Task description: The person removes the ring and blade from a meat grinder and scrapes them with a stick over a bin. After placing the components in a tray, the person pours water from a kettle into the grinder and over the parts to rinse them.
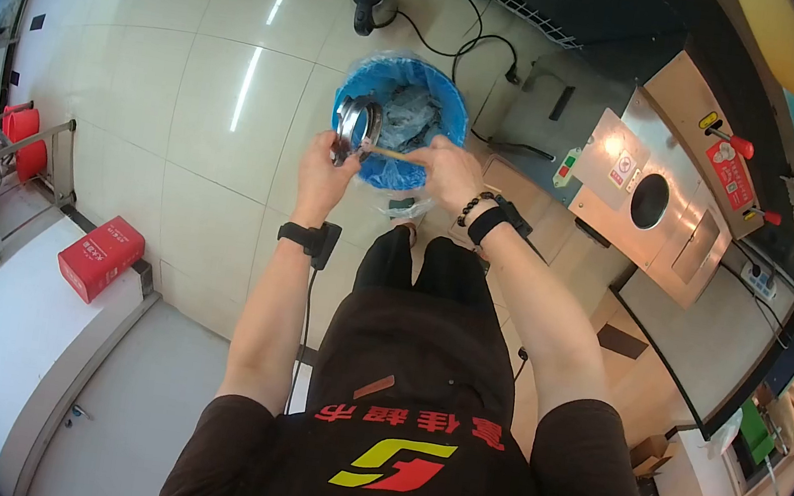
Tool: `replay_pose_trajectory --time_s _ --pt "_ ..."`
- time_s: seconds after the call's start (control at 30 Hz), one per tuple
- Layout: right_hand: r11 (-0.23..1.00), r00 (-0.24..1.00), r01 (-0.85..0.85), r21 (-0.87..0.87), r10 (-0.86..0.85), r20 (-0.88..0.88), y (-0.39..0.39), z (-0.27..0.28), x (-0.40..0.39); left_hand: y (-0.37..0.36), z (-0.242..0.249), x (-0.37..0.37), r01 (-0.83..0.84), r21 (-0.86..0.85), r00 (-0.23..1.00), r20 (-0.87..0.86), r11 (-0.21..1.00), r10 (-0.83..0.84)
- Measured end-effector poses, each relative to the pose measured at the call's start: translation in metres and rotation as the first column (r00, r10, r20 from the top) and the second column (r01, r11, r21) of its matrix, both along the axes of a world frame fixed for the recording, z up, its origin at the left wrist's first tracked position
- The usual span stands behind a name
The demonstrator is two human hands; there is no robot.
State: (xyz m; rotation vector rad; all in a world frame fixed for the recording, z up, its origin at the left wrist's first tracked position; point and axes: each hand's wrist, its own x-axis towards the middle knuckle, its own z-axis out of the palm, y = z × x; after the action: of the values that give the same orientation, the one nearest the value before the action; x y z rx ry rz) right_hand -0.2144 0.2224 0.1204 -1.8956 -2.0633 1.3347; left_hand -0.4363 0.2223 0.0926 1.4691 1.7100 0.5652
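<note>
My left hand (pixel 326 177) is closed on the near edge of a shiny round metal ring-shaped part (pixel 344 123), which is tilted on its side. A thin yellowish stick (pixel 395 155), perhaps a brush handle, is pinched in my right hand (pixel 453 175), with its far tip reaching the ring near my left fingers. What is at that tip is too small to make out. Both hands are over a blue bin (pixel 453 95) lined with a clear bag, and crumpled plastic (pixel 412 115) lies inside it.
A black kettle (pixel 373 6) stands on the tiled floor beyond the bin, its cord trailing right. To the right is a copper-coloured machine (pixel 662 198) with red-knobbed levers (pixel 739 147). A red box (pixel 102 258) and a red-seated chair (pixel 24 144) are at the left.
</note>
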Motion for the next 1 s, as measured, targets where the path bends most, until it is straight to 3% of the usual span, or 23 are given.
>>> replay_pose_trajectory --time_s 0.07,0.33,0.5,0.57,0.7,0.8,0.87,1.0 --pt "0.998 0.997 -0.066 0.007 0.067 -0.038 -0.008 -0.003 -0.009 -0.001 0.001 0.001 -0.007 -0.009 1.0 -0.013 1.0 0.007" --pt "0.996 0.999 0.006 0.09 -0.003 -0.034 -0.024 -0.018 -0.011 0.001 0.012 -0.001 -0.021 -0.1 1.0 0.001 0.995 0.021" --pt "0.987 1.0 0.029 0.156 -0.029 -0.001 -0.031 -0.024 -0.008 0.009 0.022 -0.003 -0.091 -0.402 0.953 0.231 0.911 0.197" --pt "0.961 0.999 0.049 0.272 -0.053 0.009 -0.034 -0.03 -0.008 0.013 0.023 -0.007 -0.063 -0.483 0.943 0.258 0.873 0.211" --pt "0.946 0.996 0.081 0.315 -0.086 0.003 -0.038 -0.035 -0.006 0.013 0.025 -0.009 -0.023 -0.635 0.894 0.333 0.772 0.3" --pt "0.93 0.983 0.182 0.318 -0.165 -0.079 -0.044 -0.039 -0.004 0.013 0.027 -0.009 -0.073 -0.705 0.844 0.333 0.705 0.42" --pt "0.899 0.93 0.356 0.254 -0.315 -0.191 -0.045 -0.047 -0.002 0.011 0.022 -0.011 -0.073 -0.713 0.848 0.324 0.698 0.42" --pt "0.887 0.914 0.391 0.245 -0.344 -0.214 -0.045 -0.05 -0.004 0.007 0.012 -0.013 -0.1 -0.718 0.869 0.275 0.689 0.412"
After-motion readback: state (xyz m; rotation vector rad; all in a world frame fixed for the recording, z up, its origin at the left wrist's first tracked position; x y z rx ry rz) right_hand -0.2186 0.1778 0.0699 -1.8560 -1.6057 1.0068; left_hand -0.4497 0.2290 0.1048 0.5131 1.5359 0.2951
